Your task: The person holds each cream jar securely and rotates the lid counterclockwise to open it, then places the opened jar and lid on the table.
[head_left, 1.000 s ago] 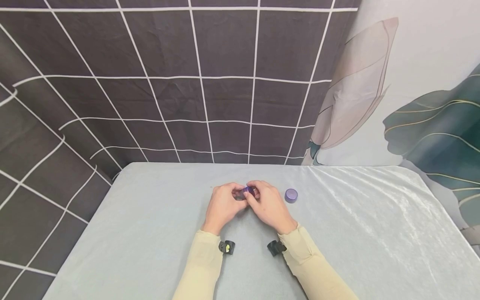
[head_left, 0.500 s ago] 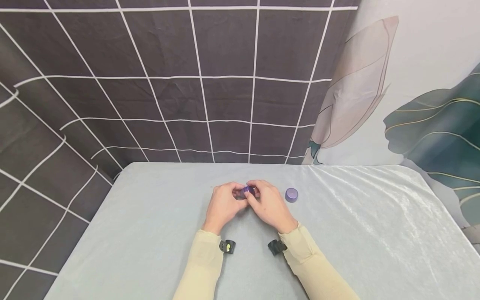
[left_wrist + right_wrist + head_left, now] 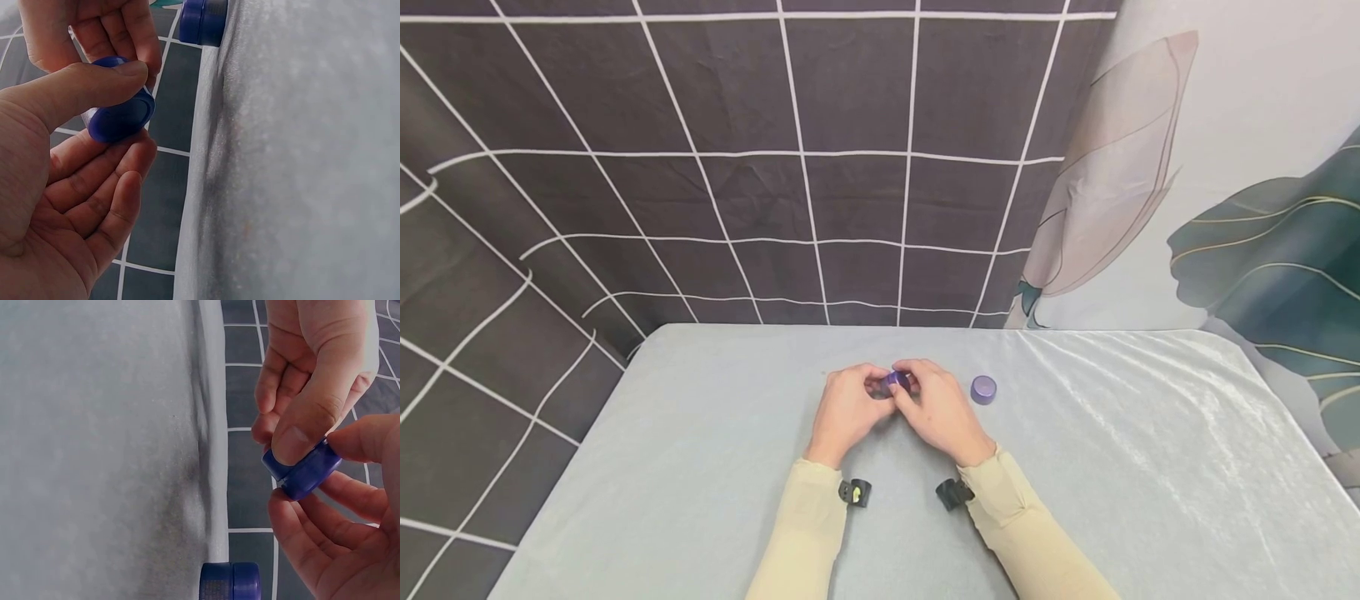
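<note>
Between the curled left hand (image 3: 848,410) and right hand (image 3: 940,412), both pinching, sits a blue-purple container (image 3: 312,472).

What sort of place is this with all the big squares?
Probably a little filming corner indoors: there's a cloth-covered table, a dark sheet with white lines behind it, and two black wrist cameras.

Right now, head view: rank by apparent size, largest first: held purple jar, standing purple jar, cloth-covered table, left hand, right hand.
1. Cloth-covered table
2. Left hand and right hand: alike, unranked
3. Standing purple jar
Unranked: held purple jar, fingers hide part of it.
</note>
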{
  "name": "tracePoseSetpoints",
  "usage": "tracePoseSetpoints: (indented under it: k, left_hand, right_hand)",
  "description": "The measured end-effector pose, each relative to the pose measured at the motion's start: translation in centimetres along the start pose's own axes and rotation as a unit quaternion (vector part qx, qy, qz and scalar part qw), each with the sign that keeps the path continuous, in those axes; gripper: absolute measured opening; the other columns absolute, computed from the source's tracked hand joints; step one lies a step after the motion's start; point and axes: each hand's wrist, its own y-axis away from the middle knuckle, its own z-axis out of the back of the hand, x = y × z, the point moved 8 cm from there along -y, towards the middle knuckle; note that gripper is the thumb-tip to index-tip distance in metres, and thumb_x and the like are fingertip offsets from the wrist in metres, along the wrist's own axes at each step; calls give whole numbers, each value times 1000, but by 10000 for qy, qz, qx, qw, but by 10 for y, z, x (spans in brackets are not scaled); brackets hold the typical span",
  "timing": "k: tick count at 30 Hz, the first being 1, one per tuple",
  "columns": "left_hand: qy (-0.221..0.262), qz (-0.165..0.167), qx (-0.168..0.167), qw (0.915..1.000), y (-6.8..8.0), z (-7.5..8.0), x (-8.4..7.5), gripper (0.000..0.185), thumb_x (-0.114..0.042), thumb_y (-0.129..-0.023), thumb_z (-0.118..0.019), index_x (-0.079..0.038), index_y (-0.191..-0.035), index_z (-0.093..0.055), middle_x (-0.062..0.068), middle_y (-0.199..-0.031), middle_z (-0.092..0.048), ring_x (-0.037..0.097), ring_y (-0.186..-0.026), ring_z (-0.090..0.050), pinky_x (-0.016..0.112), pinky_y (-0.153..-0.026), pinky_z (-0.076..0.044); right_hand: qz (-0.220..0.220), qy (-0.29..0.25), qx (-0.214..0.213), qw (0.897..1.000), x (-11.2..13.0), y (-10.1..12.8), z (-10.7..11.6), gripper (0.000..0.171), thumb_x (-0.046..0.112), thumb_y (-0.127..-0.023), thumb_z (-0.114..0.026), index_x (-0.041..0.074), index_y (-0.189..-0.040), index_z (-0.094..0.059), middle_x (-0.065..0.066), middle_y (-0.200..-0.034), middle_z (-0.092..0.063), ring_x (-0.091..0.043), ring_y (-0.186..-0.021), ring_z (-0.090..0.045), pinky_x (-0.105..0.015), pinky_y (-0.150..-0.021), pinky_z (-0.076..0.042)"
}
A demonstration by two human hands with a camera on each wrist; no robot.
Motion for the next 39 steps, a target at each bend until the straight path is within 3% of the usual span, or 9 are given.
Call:
tracePoseSetpoints:
  k: [39]
  left_hand:
    - [-39,-32,-11,10000,0,1,-1,26,-19,-75,-83,-7,-98,-77,-2,-79,-73,11,-74,-67,30,-71,-55]
  right_hand:
    - [45,-86,35,9999,1,-1,0,27,13,-89,-70,2,-114,-69,-9,-103,-70,-20,-87,-65,-39,-77,-53]
